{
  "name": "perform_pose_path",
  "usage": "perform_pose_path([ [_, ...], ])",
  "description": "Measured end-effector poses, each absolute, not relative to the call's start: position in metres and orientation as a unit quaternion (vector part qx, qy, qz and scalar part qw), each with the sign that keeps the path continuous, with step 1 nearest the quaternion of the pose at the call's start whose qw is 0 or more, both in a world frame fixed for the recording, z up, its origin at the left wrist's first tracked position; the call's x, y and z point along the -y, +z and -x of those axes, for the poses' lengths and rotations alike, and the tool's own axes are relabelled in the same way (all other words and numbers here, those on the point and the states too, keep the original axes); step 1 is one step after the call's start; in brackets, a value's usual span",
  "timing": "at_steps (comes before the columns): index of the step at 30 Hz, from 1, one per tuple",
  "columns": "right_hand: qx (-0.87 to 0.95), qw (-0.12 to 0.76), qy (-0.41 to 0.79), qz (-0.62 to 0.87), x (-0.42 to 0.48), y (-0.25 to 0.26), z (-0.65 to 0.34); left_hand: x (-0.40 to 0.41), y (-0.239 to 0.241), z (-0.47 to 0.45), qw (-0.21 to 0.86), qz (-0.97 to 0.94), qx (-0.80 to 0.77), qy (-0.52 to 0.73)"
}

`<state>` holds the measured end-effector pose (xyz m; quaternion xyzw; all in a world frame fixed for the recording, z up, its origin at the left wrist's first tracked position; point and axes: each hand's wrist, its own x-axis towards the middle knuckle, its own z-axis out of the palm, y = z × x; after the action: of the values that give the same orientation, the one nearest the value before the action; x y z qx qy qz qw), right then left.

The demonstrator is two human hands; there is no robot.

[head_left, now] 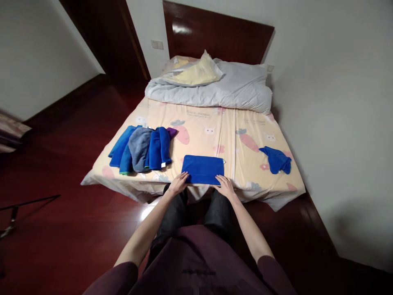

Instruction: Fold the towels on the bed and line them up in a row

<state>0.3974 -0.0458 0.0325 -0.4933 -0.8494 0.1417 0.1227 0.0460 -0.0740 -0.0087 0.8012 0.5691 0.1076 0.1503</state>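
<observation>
A blue towel (204, 166) lies flat in front of me at the near edge of the bed, with a crease running across its near part and a small white tag on its right side. My left hand (178, 183) grips its near left corner, fingers on top. At the near right corner, my right hand (225, 186) holds the cloth the same way. To the left is a row of rolled or folded towels: several blue ones (155, 149), a grey one (140, 149) and a purple one (172, 132) partly hidden behind. A crumpled blue cloth (278, 160) rests on the right.
The bed (202, 123) has a peach sheet printed with carrots and rabbits. A grey quilt (242, 84) and a pale yellow pillow (201, 71) lie by the dark wooden headboard (215, 32). A thin black stand (29, 203) is on the floor at left.
</observation>
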Motion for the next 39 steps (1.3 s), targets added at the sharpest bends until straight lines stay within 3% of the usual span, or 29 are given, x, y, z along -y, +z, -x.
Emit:
perform_pose_path([
  [13, 0.827, 0.098, 0.17, 0.527, 0.035, 0.04, -0.397, 0.069, 0.027, -0.048, 0.147, -0.803, -0.576, 0.053],
  [16, 0.81, 0.146, 0.242, 0.515, 0.034, 0.033, -0.41, 0.073, 0.032, -0.037, 0.198, -0.765, -0.608, 0.08],
  [20, 0.723, 0.264, 0.359, 0.528, 0.029, 0.021, -0.418, 0.071, 0.027, -0.024, 0.305, -0.669, -0.643, 0.214],
  [26, 0.625, 0.371, 0.401, 0.557, 0.023, 0.009, -0.411, 0.063, 0.01, -0.023, 0.385, -0.548, -0.64, 0.376],
  [39, 0.606, 0.362, 0.411, 0.578, 0.019, 0.017, -0.412, 0.056, -0.002, -0.021, 0.309, -0.543, -0.735, 0.264],
])
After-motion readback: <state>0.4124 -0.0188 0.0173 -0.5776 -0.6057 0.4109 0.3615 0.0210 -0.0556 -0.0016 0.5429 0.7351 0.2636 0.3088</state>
